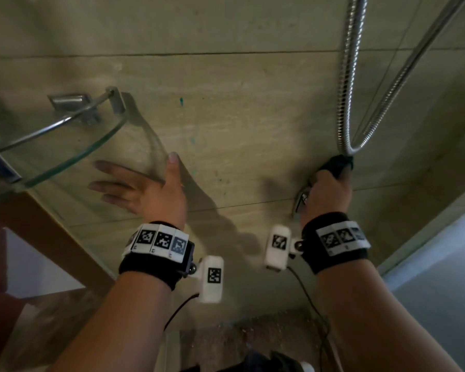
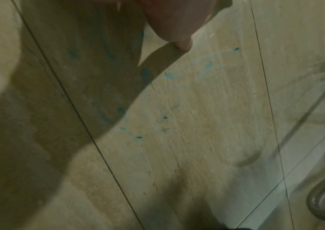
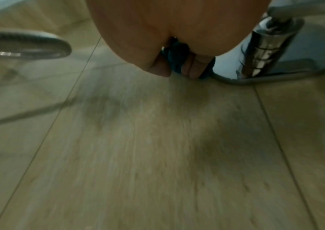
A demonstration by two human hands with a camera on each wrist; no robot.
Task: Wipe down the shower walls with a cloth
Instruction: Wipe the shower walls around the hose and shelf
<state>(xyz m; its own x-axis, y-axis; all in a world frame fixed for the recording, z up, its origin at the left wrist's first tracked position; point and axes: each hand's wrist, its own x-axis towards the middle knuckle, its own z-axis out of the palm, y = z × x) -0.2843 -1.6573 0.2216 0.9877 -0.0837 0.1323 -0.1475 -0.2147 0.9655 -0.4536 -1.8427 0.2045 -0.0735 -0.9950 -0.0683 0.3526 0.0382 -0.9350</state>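
The beige tiled shower wall (image 1: 253, 98) fills the head view, with small teal smears (image 2: 167, 75) on it. My right hand (image 1: 329, 189) grips a dark bunched cloth (image 1: 338, 163) and holds it against the wall beside the chrome tap (image 1: 302, 200). In the right wrist view the dark teal cloth (image 3: 177, 62) shows between my curled fingers (image 3: 194, 66). My left hand (image 1: 142, 183) is spread flat with straight fingers near the wall, below the glass shelf, holding nothing. Its thumb (image 2: 183, 44) points at the tile.
A curved glass corner shelf (image 1: 73, 154) with a chrome rail juts out at the left. A looped metal shower hose (image 1: 346, 103) hangs just above my right hand. The chrome mixer body (image 3: 262, 51) stands right of the cloth. A wooden edge (image 1: 65, 237) lies lower left.
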